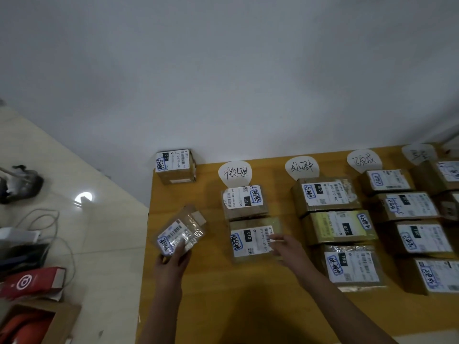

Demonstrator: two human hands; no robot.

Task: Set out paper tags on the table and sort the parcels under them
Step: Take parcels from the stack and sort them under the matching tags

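Holding a taped parcel [179, 232] lifted off the table [198, 306], the left hand [171, 260] grips its near edge, label up, probably to read it. Right of that grip, the right hand [285, 247] rests loosely spread on the second parcel [253, 240] under the first tag [235, 173], likely squaring its column.

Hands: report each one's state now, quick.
Left hand: closed on a taped parcel.
Right hand: open, fingers resting on the 010 parcel.
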